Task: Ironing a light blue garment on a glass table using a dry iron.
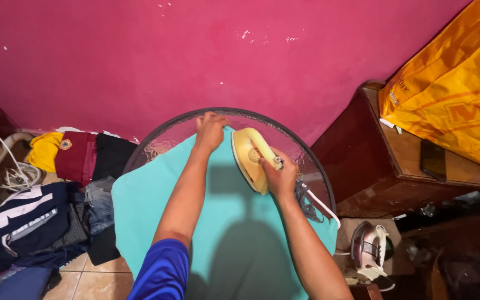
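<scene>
Two hands at frame centre: left hand [211, 131] presses flat, pinning the turquoise cloth [156, 205] taut on the round glass table [162, 139]; right hand [280, 176] grips the pale yellow iron [248, 158], soleplate down for pressing.

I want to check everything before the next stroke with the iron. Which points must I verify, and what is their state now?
1. Right hand closed on the handle of the yellow iron: ok.
2. Left hand pressing the turquoise cloth flat at its far edge, apart from the iron: ok.
3. White cord hanging off the round glass table, not under the iron: ok.
4. Cloth free of folds ahead of the iron: cannot tell.
5. Iron hot: cannot tell.
</scene>
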